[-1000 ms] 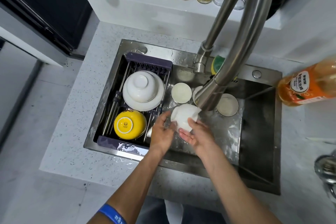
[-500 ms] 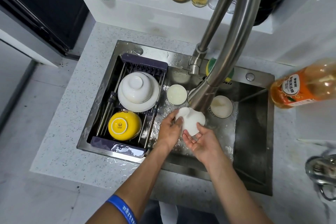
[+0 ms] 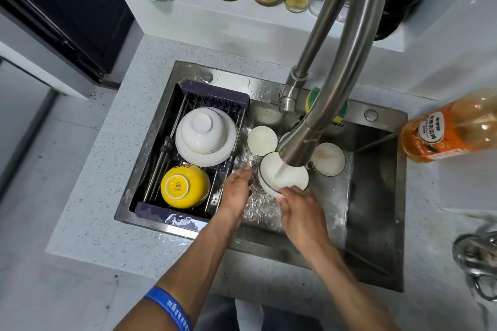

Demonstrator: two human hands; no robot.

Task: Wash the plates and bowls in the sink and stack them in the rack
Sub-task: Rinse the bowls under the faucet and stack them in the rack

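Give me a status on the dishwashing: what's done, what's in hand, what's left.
Done: the rack holds a white plate with a white bowl upside down on it, and a yellow bowl upside down. In hand: both the left hand and right hand hold a white dish under the running tap. Left: at least two small dishes stand in the sink.

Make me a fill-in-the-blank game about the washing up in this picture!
1. The bowl upside down at the near end of the rack is coloured ____.
2. Both hands hold a white bowl under the ____.
3. The left hand belongs to the arm wearing a ____ wristband.
4. In the rack, a white bowl sits upside down on a white ____.

Missing words: yellow; faucet; blue; plate
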